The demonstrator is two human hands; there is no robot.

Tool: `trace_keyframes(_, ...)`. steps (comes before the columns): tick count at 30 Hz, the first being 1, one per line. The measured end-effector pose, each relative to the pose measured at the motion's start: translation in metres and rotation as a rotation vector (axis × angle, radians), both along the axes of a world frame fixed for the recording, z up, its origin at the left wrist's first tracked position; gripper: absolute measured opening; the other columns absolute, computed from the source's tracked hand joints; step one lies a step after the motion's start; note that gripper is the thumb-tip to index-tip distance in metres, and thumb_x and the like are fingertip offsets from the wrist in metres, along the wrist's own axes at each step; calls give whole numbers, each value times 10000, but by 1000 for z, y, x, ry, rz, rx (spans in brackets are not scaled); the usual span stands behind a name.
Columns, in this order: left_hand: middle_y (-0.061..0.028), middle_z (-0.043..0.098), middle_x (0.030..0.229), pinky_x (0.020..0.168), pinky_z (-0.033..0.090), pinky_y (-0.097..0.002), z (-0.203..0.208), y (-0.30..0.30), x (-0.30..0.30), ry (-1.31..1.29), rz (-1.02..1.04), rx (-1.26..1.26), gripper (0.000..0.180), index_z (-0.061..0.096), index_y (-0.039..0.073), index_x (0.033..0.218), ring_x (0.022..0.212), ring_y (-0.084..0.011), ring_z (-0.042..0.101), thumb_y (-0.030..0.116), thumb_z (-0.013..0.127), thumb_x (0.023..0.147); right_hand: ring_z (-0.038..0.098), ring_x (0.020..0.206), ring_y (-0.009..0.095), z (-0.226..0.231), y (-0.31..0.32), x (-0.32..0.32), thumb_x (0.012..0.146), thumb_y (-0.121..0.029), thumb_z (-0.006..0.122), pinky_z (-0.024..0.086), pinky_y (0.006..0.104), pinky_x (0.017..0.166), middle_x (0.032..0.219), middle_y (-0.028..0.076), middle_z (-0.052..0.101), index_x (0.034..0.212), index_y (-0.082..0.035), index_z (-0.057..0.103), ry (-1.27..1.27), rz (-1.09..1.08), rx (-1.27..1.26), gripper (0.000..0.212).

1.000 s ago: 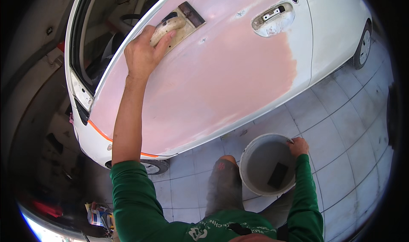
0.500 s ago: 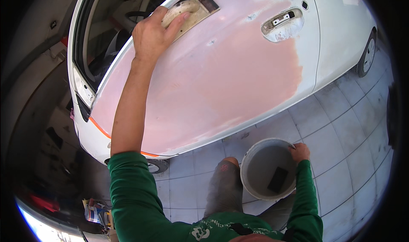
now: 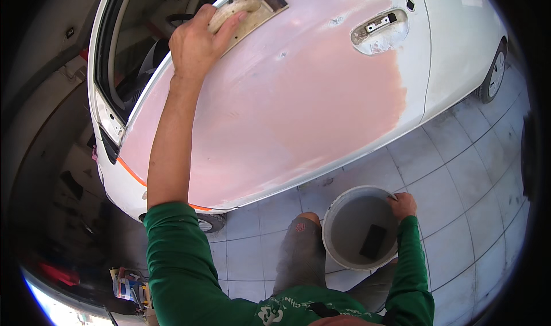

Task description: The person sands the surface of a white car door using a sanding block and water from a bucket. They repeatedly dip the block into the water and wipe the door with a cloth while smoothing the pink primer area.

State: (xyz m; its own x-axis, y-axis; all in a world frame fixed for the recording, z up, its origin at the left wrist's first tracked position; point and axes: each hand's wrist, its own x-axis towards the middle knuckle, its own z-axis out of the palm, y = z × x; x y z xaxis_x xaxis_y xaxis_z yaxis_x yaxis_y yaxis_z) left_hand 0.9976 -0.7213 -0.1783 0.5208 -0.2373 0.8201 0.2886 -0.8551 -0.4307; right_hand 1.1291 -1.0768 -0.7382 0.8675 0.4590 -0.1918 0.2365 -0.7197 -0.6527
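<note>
My left hand (image 3: 198, 40) is closed around the rounded grip of a cream sanding block (image 3: 236, 10). The block lies against the upper part of a white car's door (image 3: 298, 116), below the window, where broad patches of pink filler cover the panel. My right hand (image 3: 404, 206) grips the rim of a pale bucket (image 3: 331, 245) beside my knee. Greyish water fills part of the bucket, and a dark rectangular pad (image 3: 373, 241) shows in it. What touches the bucket's underside is hidden.
The door handle recess (image 3: 379, 31) is partly stripped, and orange tape (image 3: 132, 171) runs along the door's front edge. Grey floor tiles (image 3: 453, 211) lie beside the car. A box of assorted items (image 3: 131, 286) stands at lower left.
My left hand and the sanding block have shifted slightly left and up in the picture. The car's near edge has shifted slightly left too. My right hand keeps its grip on the bucket.
</note>
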Motion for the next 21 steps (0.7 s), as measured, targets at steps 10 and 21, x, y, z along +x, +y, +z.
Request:
trace_keyframes(10, -132, 728, 672, 572, 582, -380, -56, 17, -33, 11, -192, -104, 543, 741, 33, 936, 579, -289, 729, 569, 818, 893, 738, 913, 416, -4, -14, 1, 877, -424, 765, 577, 517, 846, 929, 190, 770, 998, -137, 840, -33, 11, -15, 320)
trace_keyframes(21, -193, 775, 962, 772, 607, -437, 39, -40, 8, 164, -275, -908, 614, 717, 7, 1220, 864, -346, 759, 574, 676, 990, 754, 1001, 371, 25, 2, -9, 864, -426, 804, 584, 481, 916, 1027, 158, 800, 1116, -136, 836, 3, -79, 6, 385)
